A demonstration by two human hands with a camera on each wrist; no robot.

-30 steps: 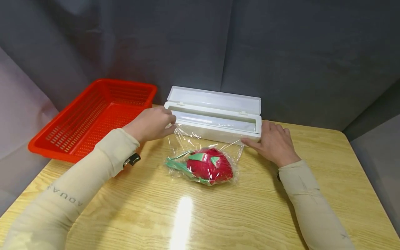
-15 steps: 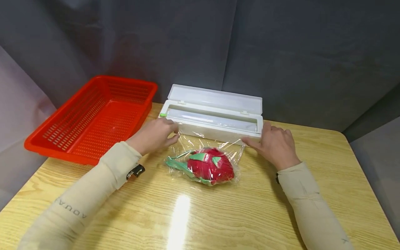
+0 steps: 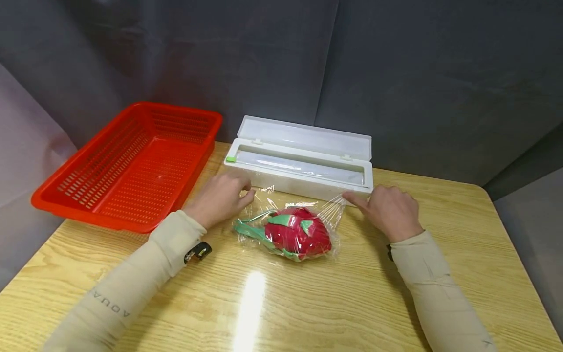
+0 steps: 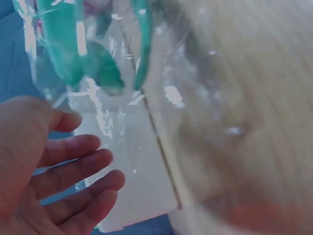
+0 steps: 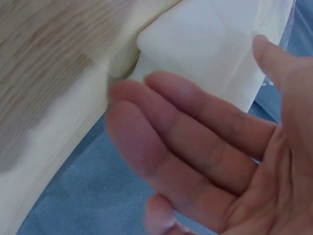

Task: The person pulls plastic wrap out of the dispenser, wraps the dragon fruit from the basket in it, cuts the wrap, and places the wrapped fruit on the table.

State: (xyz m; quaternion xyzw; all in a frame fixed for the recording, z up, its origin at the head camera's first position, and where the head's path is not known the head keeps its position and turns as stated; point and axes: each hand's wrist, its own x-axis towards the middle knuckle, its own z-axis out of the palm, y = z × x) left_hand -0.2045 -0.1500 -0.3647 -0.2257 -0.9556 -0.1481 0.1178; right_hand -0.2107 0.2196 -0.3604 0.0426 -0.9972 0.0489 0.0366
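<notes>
A red dragon fruit (image 3: pixel 299 234) with green scales lies on the table, wrapped in clear cling film (image 3: pixel 332 212). Behind it stands a white cling film dispenser box (image 3: pixel 290 183), its lid raised and a film roll (image 3: pixel 299 165) inside. My left hand (image 3: pixel 220 195) is near the dispenser's front left, beside the film; in the left wrist view its thumb and loosely bent fingers are apart. My right hand (image 3: pixel 391 210) is by the dispenser's right front corner. Stretched strands of film run to its thumb tip, and its fingers (image 5: pixel 210 127) extend apart from the thumb.
A red slotted plastic basket (image 3: pixel 127 166) stands left of the dispenser, close to my left forearm. A green slider (image 3: pixel 230 159) sits at the dispenser's left end. Dark grey cloth (image 3: pixel 272 58) hangs behind the wooden table (image 3: pixel 334 303).
My left hand has moved from the dispenser's left end toward me, uncovering the green slider. My right hand has shifted slightly nearer, and the film at its thumb has drawn into strands.
</notes>
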